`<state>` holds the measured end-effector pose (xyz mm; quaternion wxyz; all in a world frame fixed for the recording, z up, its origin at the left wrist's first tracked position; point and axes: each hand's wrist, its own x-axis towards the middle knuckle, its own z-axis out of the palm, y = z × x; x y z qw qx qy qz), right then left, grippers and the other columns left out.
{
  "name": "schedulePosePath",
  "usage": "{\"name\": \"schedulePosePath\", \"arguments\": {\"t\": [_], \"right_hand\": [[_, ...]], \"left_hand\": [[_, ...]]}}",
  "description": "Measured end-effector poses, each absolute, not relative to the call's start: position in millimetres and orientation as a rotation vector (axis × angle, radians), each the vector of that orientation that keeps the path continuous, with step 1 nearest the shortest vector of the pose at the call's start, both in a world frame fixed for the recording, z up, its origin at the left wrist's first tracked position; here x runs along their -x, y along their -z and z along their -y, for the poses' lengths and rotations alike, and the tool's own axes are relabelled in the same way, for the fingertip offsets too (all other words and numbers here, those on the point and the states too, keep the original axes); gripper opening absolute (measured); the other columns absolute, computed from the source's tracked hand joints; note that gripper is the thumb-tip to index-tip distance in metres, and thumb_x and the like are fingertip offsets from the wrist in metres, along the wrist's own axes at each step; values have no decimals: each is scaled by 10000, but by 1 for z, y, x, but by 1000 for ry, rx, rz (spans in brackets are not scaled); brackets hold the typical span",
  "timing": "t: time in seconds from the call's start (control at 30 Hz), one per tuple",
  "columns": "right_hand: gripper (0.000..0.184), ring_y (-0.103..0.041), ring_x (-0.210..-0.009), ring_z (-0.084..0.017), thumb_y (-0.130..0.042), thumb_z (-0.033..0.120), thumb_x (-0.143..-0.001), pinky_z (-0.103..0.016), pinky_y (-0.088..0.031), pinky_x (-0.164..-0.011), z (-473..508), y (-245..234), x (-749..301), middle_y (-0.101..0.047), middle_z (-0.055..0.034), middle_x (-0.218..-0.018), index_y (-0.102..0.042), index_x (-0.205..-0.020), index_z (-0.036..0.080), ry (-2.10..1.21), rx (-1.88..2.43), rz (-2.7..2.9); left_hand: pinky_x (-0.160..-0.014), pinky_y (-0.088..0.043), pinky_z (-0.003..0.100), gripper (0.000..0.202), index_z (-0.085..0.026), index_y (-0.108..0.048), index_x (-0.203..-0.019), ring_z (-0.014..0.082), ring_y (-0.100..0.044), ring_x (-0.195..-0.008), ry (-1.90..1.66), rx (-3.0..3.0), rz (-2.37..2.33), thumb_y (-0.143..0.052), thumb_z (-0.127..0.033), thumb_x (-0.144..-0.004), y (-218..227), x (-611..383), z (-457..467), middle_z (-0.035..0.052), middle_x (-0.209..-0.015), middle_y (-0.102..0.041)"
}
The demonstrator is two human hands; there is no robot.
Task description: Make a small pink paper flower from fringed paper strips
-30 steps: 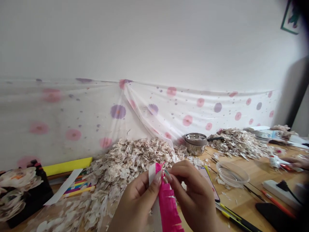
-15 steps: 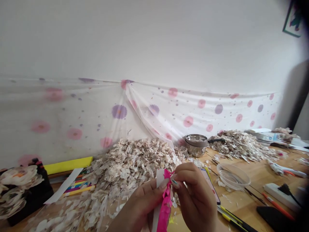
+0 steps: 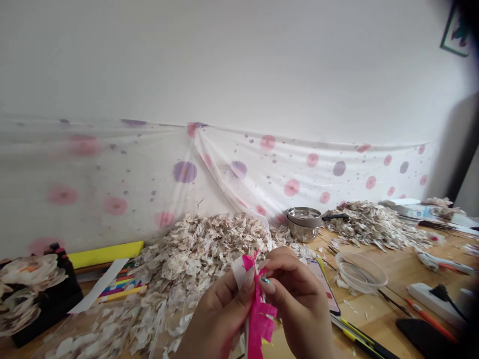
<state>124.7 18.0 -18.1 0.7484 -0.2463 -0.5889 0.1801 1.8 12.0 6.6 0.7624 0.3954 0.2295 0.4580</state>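
Left hand [image 3: 220,316] and right hand [image 3: 301,304], fingers [image 3: 267,285] clenched on a pink crepe strip [image 3: 260,321] and white strip [image 3: 239,271] above a flake pile [image 3: 202,254]; a slackened pinch could drop both into the pile

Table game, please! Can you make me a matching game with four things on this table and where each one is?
Things:
1. pink fringed paper strip
2. stacked steel bowls
3. clear plastic bowl
4. yellow paper

Places:
A. beside a phone, right of the hands
B. at the back left, behind the pale flake pile
C. pinched between the left hand and right hand
D. at the back, next to the right-hand flake pile

Pairs: 1-C, 2-D, 3-A, 4-B
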Motion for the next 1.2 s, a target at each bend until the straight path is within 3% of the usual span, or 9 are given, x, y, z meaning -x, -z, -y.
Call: {"name": "schedulePosePath", "arguments": {"t": [0.17, 0.37, 0.57, 0.97, 1.2], "right_hand": [[53, -550, -679, -117, -760, 290, -754, -205, -473, -581, -18, 16, -123, -577, 2, -726, -727, -791, 272, -540, 496, 1252], [65, -534, -672, -120, -771, 323, -734, -209, -474, -578, -17, 13, -120, -560, 8, -710, -724, -750, 281, -644, 445, 1217], [64, -529, -625, -117, -798, 325, -696, -216, -461, -529, -15, 13, -121, -547, 1, -705, -755, -722, 285, -798, 477, 1168], [150, -458, -548, -100, -813, 422, -644, -214, -396, -446, -14, 14, -119, -560, -19, -745, -777, -666, 278, -987, 511, 1047], [225, -400, -505, -85, -822, 460, -607, -199, -333, -408, -15, 18, -114, -592, -26, -763, -790, -745, 285, -1128, 468, 981]], "left_hand": [[-762, -503, 311, 352, -196, -772, -826, 197, -638, -727, -1047, -840, -545, -860, -427, -576, -7, -1, -11, 40, -698, -681], [-786, -494, 298, 404, -209, -773, -808, 181, -639, -707, -1010, -890, -532, -827, -528, -566, -9, -3, -10, 30, -649, -671], [-734, -509, 310, 445, -195, -770, -878, 202, -647, -716, -1000, -914, -523, -819, -527, -586, -8, -3, -10, 52, -695, -682], [-761, -496, 313, 539, -208, -729, -1060, 220, -654, -826, -971, -952, -520, -785, -541, -639, -5, -6, -9, 77, -858, -714], [-663, -491, 244, 362, -215, -749, -979, 181, -655, -758, -1018, -961, -600, -819, -372, -660, -4, 0, -13, 48, -808, -718]]}}
